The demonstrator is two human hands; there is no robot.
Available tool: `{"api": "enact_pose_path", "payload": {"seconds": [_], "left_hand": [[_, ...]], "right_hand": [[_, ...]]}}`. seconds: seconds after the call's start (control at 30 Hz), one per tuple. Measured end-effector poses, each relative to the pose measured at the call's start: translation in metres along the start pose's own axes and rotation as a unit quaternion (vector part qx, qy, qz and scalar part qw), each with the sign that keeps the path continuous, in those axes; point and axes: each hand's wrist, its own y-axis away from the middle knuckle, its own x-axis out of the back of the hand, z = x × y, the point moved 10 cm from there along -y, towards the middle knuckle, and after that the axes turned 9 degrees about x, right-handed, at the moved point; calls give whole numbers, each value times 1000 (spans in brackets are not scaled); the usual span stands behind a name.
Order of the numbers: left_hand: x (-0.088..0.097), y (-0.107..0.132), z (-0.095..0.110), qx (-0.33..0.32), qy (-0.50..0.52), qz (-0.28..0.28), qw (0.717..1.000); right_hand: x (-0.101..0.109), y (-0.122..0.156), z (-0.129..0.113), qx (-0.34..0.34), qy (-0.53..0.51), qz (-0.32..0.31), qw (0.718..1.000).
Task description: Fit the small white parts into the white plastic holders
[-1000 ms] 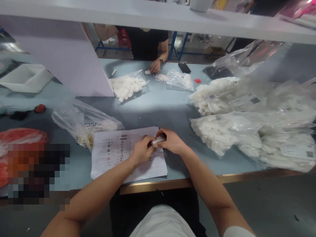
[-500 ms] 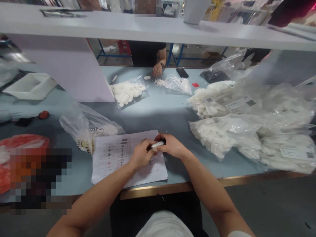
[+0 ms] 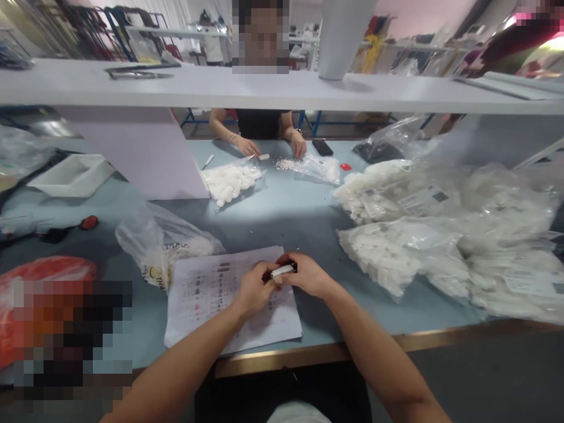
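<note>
Left hand point(image 3: 255, 289) and right hand point(image 3: 309, 275) pinched white piece point(image 3: 282, 271) over right side of papers point(image 3: 191, 320). Piece small; loosened fingertips could have dropped it onto tabletop point(image 3: 304, 226).

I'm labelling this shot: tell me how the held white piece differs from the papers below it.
The white piece is small and narrow; the papers are broad and flat. The piece is held between the left hand and right hand; the papers lie on the table. The papers show printed rows; none can be made out on the piece. Both are white.
</note>
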Motion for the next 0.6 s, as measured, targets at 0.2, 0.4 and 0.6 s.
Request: {"api": "enact_pose_path", "payload": {"seconds": [0.2,0.4,0.6], "left_hand": [[3,2,4,-17,-61,18,998],[5,-1,2,10,-20,12,1000],[6,-6,-4,16,-39,10,999]], "right_hand": [[1,-1,0,-14,38,8,999],[3,-3,-4,12,23,12,1000],[5,-5,-9,27,33,10,999]]}}
